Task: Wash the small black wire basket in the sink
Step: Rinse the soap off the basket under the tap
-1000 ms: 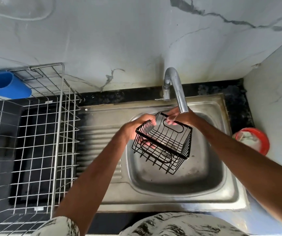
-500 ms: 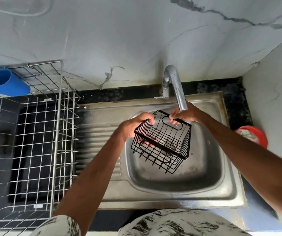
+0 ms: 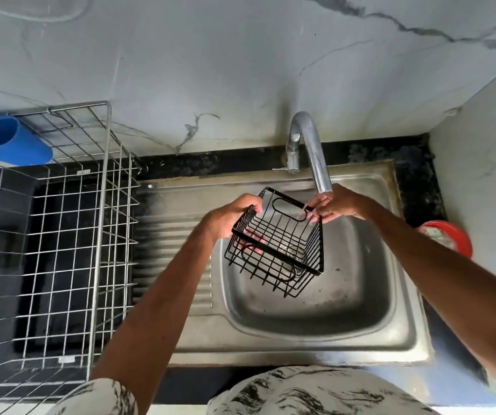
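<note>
The small black wire basket (image 3: 279, 244) hangs tilted over the steel sink (image 3: 309, 322), its open top facing me. My left hand (image 3: 231, 218) grips its left rim. My right hand (image 3: 335, 205) pinches the far right corner of the rim, right under the spout of the chrome faucet (image 3: 309, 148). A thin stream of water seems to fall there onto my fingers and the rim. The drain shows through the basket's wires.
A large silver wire dish rack (image 3: 52, 235) stands on the black counter at the left, with a blue plastic holder (image 3: 7, 142) hooked on its back. A red and white round container (image 3: 447, 239) sits right of the sink. A marble wall rises behind.
The basket has tipped a little, its far rim lifting toward the spout. Both hands keep their grip and stay in nearly the same place.
</note>
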The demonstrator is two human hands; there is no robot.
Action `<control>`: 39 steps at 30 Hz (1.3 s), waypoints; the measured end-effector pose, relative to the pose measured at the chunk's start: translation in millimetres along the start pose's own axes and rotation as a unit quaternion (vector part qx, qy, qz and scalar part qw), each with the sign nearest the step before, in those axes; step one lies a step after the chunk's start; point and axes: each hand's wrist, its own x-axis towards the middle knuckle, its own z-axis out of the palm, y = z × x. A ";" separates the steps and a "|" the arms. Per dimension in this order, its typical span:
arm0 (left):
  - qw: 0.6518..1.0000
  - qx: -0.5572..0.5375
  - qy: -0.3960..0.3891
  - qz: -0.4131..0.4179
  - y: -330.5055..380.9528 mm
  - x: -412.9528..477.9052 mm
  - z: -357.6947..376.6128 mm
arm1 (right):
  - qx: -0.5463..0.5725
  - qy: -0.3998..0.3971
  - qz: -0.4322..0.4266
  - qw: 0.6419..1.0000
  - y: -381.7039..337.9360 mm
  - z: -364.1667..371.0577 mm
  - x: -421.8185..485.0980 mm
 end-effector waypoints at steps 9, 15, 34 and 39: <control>0.999 0.026 0.017 0.004 2.2 25.8 0.4 | 0.172 0.001 -0.101 0.980 -44.1 25.7 6.4; 0.999 0.038 -0.017 0.004 4.3 24.9 7.7 | 0.264 -0.083 -0.052 0.960 -43.3 37.9 26.8; 0.995 0.088 -0.040 0.041 -0.5 14.9 10.2 | 0.153 -0.087 0.035 0.984 -46.7 38.7 21.5; 0.995 0.090 -0.026 0.034 -4.8 29.9 3.2 | 0.195 -0.109 0.037 0.974 -45.7 50.7 27.8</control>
